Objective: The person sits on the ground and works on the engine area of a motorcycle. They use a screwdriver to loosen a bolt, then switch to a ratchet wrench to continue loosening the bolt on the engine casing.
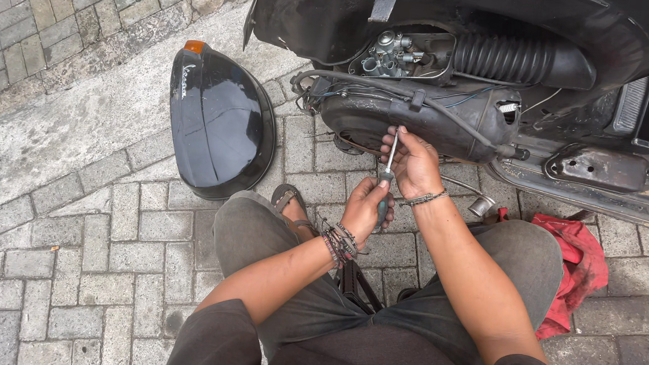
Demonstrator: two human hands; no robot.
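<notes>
My left hand [367, 205] grips the dark handle of a screwdriver [387, 179], which points up toward the scooter's engine casing [413, 117]. Fingers of my right hand [413, 162] pinch the metal shaft near its tip, just below the casing. Both wrists wear bracelets. A black hose [385, 82] runs over the casing. Above it sits an exposed carburettor [389, 54] next to a ribbed rubber bellows [501, 58]. I am crouched, knees in grey trousers either side of my arms.
A removed glossy black side panel [218, 125] with an orange lamp lies on the paving at the left. A red rag [577, 263] lies at the right by my knee. A sandalled foot [289, 201] rests on the brick paving [84, 268].
</notes>
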